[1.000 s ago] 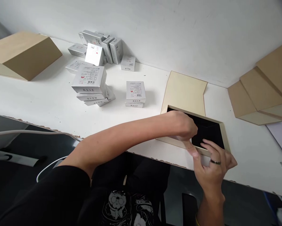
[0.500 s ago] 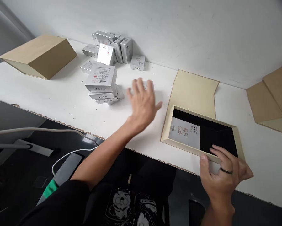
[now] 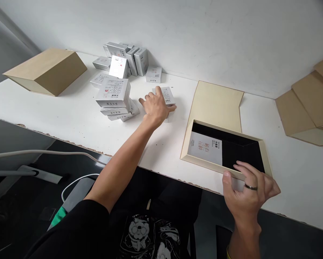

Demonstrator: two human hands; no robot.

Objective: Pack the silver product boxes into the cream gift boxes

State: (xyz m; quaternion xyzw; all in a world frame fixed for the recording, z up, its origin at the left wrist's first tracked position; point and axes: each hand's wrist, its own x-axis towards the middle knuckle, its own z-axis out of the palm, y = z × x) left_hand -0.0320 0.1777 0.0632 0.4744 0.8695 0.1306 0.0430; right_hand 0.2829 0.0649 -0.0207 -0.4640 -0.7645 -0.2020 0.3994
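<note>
My left hand is at a small silver tea box. Its thumb lies along the near side and the index finger reaches over the left edge, the other fingers bent to the left. Part of that box is hidden by the hand, and another silver edge shows below it. My right hand grips the near wall of an open cream gift box, thumb outside and fingers inside. A silver tea box lies flat in its left half; the black lining shows on the right.
Left of my left hand stands a stack of silver boxes. More silver boxes stand by the wall. A closed brown box is at the far left, and brown cartons are at the right. The white table's front edge is chipped.
My left hand has come down onto the small silver box, its fingers bending in from a spread pose. The right hand keeps its grip on the gift box. The view has shifted slightly.
</note>
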